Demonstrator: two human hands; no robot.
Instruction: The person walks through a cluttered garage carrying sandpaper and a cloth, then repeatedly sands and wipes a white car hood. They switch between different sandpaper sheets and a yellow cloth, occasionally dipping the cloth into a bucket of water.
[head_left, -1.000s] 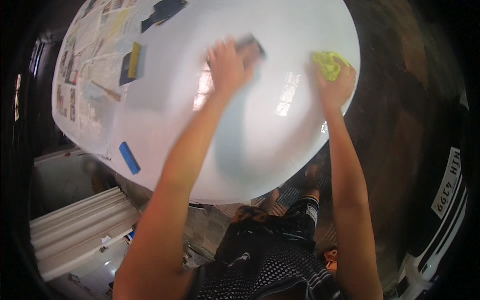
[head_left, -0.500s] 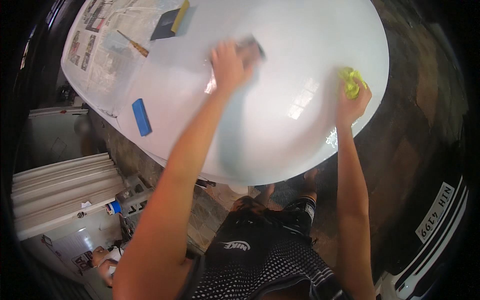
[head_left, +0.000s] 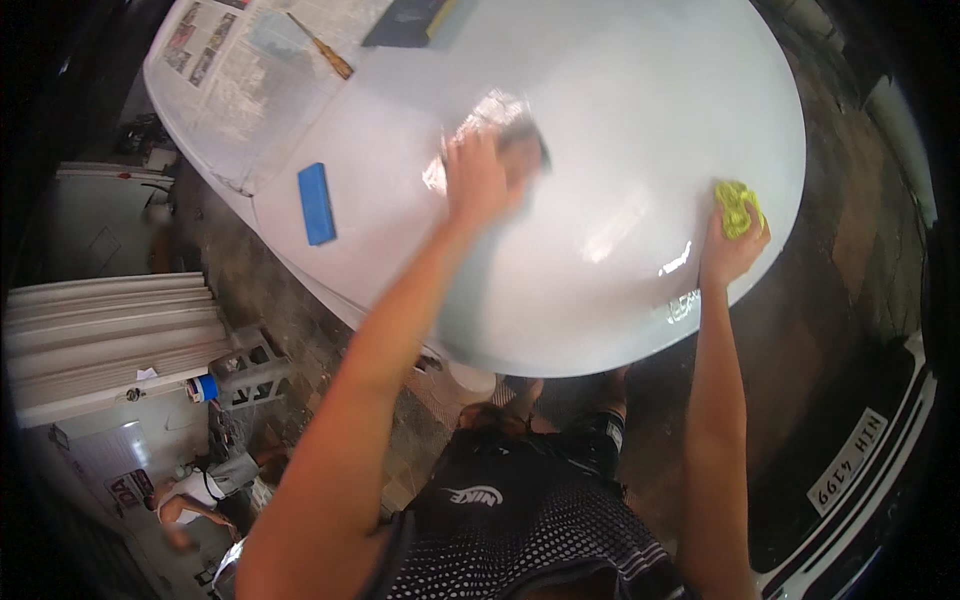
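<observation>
My left hand (head_left: pixel 478 180) lies blurred on the glossy white car hood (head_left: pixel 600 130), fingers closed over a piece of dark sandpaper (head_left: pixel 537 142). The sandpaper is pressed against the hood, and part of it is hidden by the hand. At the hood's right edge, my right hand (head_left: pixel 735 250) grips a bunched yellow-green cloth (head_left: pixel 737 208) touching the surface. To the left of my left hand rests a blue sanding block (head_left: pixel 315 204). Farther off is a dark sheet with a yellow edge (head_left: pixel 405 24).
Newspaper and clear plastic film (head_left: pixel 265 75) cover the windscreen area, where a screwdriver with an amber handle (head_left: pixel 335 60) lies. A white bucket (head_left: pixel 465 380) stands below the hood's near edge. Another vehicle's bumper (head_left: pixel 850 500) is at lower right. At lower left, another person (head_left: pixel 190 500) is visible.
My left hand has slid with the sandpaper toward me and slightly left over the hood. The right hand keeps its place with the cloth. The whole view has shifted and turned a little.
</observation>
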